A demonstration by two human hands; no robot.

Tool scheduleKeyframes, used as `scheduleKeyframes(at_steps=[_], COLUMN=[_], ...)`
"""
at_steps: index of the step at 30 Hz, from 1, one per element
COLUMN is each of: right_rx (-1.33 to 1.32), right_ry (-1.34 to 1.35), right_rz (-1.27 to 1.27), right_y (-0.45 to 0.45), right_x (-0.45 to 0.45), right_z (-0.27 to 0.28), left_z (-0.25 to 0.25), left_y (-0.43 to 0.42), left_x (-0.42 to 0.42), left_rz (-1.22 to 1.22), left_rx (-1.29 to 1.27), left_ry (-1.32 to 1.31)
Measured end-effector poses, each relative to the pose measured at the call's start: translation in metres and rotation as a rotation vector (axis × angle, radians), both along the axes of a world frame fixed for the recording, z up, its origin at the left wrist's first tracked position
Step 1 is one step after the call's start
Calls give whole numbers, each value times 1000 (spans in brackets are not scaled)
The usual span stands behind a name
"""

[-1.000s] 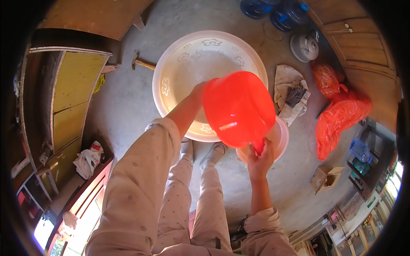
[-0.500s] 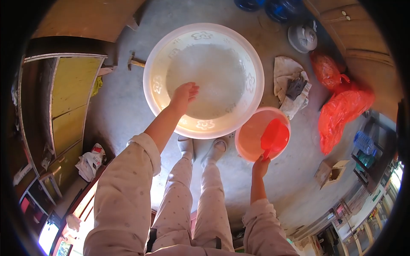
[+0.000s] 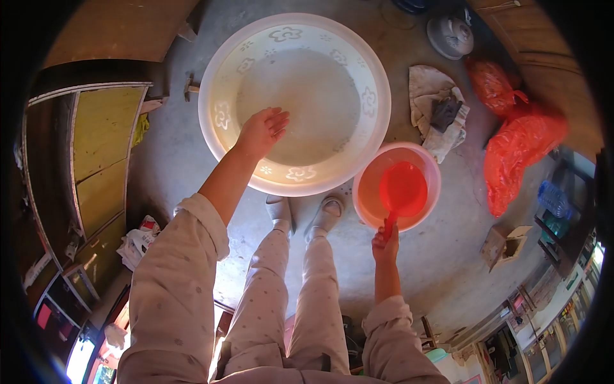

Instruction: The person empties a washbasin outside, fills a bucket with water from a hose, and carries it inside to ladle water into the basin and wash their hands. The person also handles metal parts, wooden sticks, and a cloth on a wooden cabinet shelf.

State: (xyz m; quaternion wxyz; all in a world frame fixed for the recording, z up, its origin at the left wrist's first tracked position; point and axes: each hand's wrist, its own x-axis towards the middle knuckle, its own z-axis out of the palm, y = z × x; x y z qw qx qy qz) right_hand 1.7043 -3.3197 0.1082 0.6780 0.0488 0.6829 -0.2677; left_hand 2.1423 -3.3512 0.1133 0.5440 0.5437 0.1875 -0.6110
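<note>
A wide pale basin [image 3: 374, 131] with a flower pattern inside sits on the floor in front of my feet, with cloudy liquid in it. My left hand [image 3: 263, 131] is over its near left part, fingers stretched out and holding nothing; whether it touches the liquid I cannot tell. To the right stands a smaller pink bucket [image 3: 366, 203]. Its inside is partly hidden by a red water dipper [image 3: 404, 189], whose round bowl is over the bucket's opening. My right hand [image 3: 385, 243] is closed around the dipper's handle, just outside the near rim.
Right of the basin lies a pale cloth [image 3: 425, 83] with a dark cloth [image 3: 446, 114] on it. Red plastic bags [image 3: 518, 153], a metal pot lid [image 3: 450, 36] and a small wooden box [image 3: 504, 246] are farther right. A hammer [image 3: 190, 88] lies left of the basin.
The dipper has turned so its bowl faces up more, shifting slightly left over the bucket. My left hand stays over the basin with its fingers more stretched. The whole view has shifted a little.
</note>
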Motion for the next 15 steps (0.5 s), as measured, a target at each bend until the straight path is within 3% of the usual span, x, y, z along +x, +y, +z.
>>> scheduleKeyframes(at_steps=[5,9,15], right_rx=[-116,-259,-468], right_ry=[77,137,203], right_rz=[97,328,559], right_y=[11,5,-24], right_x=[14,38,105], right_z=[82,147,187], left_z=[-8,-35,-30], left_y=[1,7,1], left_x=[-3,-7,-23], left_rz=[27,71,121], left_rx=[19,4,45], left_ry=[54,132,204])
